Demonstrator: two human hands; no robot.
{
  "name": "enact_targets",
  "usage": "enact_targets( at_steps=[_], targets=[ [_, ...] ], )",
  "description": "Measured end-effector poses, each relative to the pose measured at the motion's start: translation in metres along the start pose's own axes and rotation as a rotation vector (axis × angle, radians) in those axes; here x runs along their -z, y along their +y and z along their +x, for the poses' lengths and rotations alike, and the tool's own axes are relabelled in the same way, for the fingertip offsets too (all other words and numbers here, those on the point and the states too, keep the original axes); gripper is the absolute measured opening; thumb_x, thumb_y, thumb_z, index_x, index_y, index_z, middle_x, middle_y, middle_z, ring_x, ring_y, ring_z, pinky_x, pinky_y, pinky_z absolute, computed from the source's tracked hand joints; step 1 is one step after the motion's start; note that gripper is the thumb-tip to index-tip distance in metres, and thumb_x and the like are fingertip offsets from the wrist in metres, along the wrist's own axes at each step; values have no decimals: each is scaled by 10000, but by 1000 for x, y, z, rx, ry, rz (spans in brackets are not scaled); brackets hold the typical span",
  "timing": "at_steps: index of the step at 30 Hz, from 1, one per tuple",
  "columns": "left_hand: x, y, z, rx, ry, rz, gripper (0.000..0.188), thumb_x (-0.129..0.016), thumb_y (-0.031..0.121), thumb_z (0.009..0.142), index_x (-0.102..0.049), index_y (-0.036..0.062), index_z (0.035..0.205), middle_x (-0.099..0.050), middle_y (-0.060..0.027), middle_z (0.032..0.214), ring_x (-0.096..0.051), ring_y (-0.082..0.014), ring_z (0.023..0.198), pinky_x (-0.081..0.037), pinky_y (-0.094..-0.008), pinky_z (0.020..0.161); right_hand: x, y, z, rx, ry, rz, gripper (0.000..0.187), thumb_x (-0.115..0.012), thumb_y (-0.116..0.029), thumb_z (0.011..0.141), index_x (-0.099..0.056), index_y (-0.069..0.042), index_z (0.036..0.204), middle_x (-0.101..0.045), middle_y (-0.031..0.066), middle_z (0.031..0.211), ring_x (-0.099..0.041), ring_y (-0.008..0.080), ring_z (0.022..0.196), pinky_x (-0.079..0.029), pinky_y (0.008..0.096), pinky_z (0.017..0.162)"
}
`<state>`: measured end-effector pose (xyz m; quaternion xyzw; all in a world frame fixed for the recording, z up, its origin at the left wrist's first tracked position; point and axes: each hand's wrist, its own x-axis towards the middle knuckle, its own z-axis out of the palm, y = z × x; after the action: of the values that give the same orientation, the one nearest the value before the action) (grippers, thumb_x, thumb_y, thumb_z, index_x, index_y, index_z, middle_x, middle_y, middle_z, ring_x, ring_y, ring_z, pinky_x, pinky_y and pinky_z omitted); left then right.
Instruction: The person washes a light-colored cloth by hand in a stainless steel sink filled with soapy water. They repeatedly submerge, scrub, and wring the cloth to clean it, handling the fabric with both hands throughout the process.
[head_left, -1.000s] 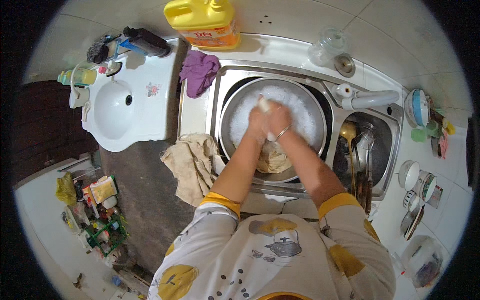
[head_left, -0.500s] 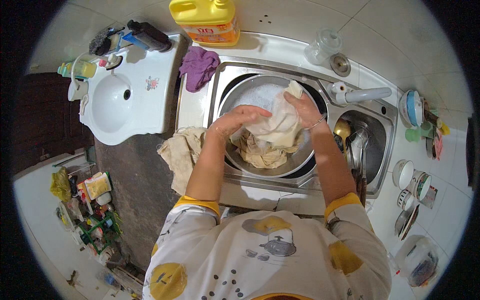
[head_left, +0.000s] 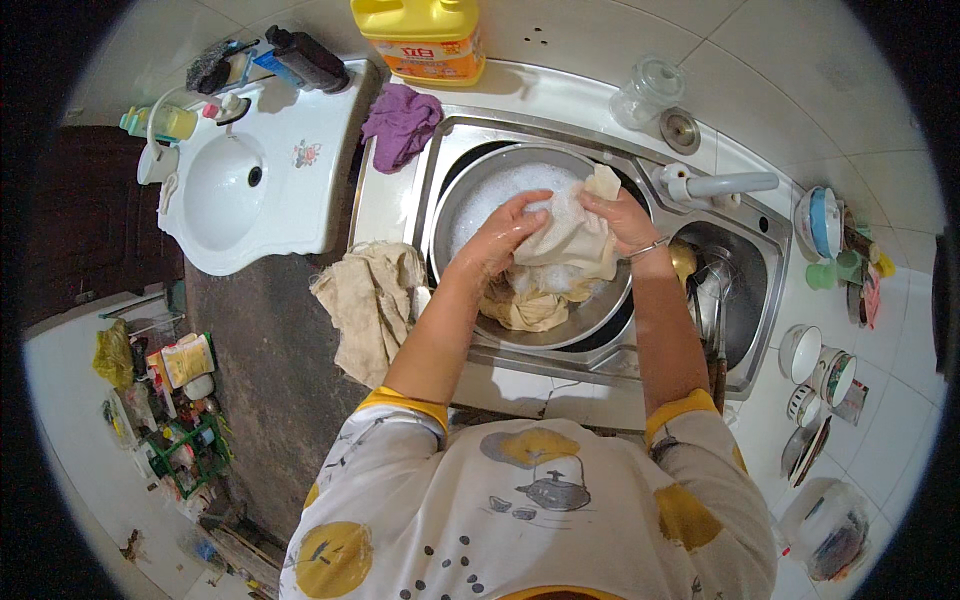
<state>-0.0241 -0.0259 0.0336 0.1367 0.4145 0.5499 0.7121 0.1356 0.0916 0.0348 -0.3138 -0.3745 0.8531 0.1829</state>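
Note:
Both my hands are over a round metal basin (head_left: 612, 318) of suds set in the left bowl of a steel sink. A wet cream cloth (head_left: 572, 240) is stretched between them above the foam. My right hand (head_left: 622, 222), with a bracelet at the wrist, pinches its upper right edge. My left hand (head_left: 508, 232) has its fingers curled against the cloth's left side. Below them, more yellowish-cream fabric (head_left: 527, 311) lies bunched in the basin's near part. White suds (head_left: 490, 200) cover the water toward the back left.
A beige cloth (head_left: 368, 305) drapes over the counter's left edge. Behind it lie a purple rag (head_left: 402, 125) and a yellow jug (head_left: 430, 50). On the right, the second sink bowl (head_left: 752, 320) holds ladles and utensils beneath a grey faucet pipe (head_left: 735, 184). A white washbasin (head_left: 215, 240) stands left.
My left hand has moved right and curled its fingers onto the cloth, where it was stretched out before. The right hand has shifted slightly down and right, with the cloth drawn up between them.

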Motion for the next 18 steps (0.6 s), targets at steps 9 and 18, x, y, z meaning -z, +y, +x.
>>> enact_targets(
  at_steps=[9,18],
  targets=[
    [6,-3,1,-139,206,180,313,-560,250,816,-544,6,1011,-602,-65,886,-567,-131,766,-450,-253,682,-2,3,6,80,65,-142,230,-612,-136,766,-547,-34,961,-579,9,855,-540,106,734,-447,256,653],
    [37,-53,32,-15,460,-43,393,-469,384,854,-560,5,904,-567,-91,850,-526,-147,721,-426,-289,644,-82,80,6,460,312,-1341,215,-588,-252,709,-551,-43,737,-583,195,729,-557,386,670,-442,464,588]
  ],
)
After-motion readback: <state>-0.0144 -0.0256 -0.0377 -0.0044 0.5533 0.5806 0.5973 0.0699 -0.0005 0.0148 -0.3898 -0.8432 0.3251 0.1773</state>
